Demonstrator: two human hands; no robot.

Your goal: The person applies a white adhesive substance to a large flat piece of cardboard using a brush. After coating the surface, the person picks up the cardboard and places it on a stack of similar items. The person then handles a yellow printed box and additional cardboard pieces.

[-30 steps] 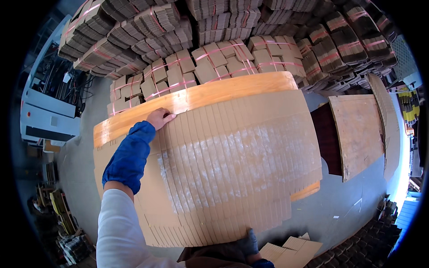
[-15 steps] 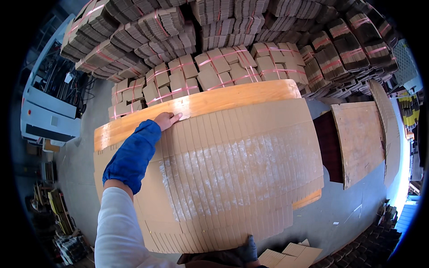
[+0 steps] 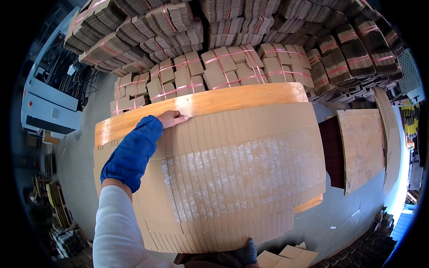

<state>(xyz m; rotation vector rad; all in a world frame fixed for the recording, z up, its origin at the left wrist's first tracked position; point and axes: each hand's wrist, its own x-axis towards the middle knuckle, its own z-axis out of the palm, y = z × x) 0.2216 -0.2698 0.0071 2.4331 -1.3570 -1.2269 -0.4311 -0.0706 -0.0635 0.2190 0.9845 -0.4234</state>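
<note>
Head view: you look down on a fanned stack of flat cardboard sheets (image 3: 232,178) lying on a wooden tabletop (image 3: 201,102).
Stack position: centre of frame, covering most of the tabletop; only the far orange-brown strip and a small corner at lower right show bare.
Stack layout: sheets overlap like shingles, edges stepped along the near side; a pale, whitish band runs across the middle.
Left hand (image 3: 172,119): your palm lies flat, fingers stretched out and close together, on the far edge of the stack where it meets the bare wood. Nothing gripped, just pressing on top.
Left arm: blue sleeve cover (image 3: 132,152) over a light grey sleeve, coming in from the lower left across the sheets.
Right hand (image 3: 243,254): at the bottom edge of frame, in a dark glove, at the near edge of the stack. Touching the sheets; can't tell whether the fingers are closed on them, mostly hidden under the edge.
Behind tabletop: bundles of folded cardboard (image 3: 214,67) tied with pink strapping, piled high across the whole top of the frame.
Right side: a wooden board (image 3: 362,147) lies on the floor, well apart from the stack, with a dark red panel just beside it.
Left side: grey machine cabinet (image 3: 49,111) against the wall.
Floor: grey concrete (image 3: 348,214), loose cardboard pieces near the bottom right.
</note>
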